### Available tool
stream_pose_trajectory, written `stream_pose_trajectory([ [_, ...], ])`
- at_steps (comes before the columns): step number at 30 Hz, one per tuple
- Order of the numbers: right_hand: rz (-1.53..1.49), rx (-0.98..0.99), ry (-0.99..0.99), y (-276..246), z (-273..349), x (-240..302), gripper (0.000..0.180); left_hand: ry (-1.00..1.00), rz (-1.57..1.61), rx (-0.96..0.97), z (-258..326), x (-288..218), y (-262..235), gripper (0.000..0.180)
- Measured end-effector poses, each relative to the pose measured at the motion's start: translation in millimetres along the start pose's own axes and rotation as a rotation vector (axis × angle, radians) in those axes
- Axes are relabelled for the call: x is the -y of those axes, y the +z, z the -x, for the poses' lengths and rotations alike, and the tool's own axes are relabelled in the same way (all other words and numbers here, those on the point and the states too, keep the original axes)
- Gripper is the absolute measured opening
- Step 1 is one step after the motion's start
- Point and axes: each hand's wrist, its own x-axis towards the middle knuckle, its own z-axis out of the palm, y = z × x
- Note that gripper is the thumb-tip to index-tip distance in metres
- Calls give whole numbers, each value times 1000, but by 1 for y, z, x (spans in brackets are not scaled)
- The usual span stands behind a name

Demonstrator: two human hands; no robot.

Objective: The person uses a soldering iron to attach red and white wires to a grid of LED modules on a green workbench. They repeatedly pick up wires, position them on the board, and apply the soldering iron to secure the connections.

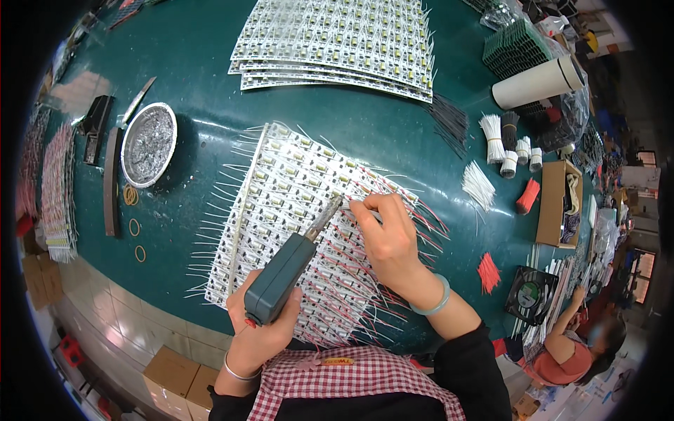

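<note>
My left hand is wrapped round the dark green body of a soldering gun. Its metal tip points up and right, ending beside the fingers of my right hand. Those fingers are pinched together over the board; a thin wire seems to be between them, though its end is hard to see. Under both hands lies a white panel of small circuit boards with rows of yellowish components. White wires stick out along its left edge, and red wires fan out on the right side.
More panels are stacked at the far side. To the left stand a bowl of silvery material and rubber bands. Right are black wires, white wires, red wires, a cardboard box and a fan. Another person sits beyond.
</note>
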Motion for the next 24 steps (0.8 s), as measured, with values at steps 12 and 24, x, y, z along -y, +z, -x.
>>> stream_pose_trajectory([
  [12, 20, -9, 13, 0, 0, 2, 30, 168, -22, -72, 3, 7, -4, 19],
  [24, 4, -34, -18, -5, 5, 16, 30, 83, 11, -89, 14, 8, -11, 19],
])
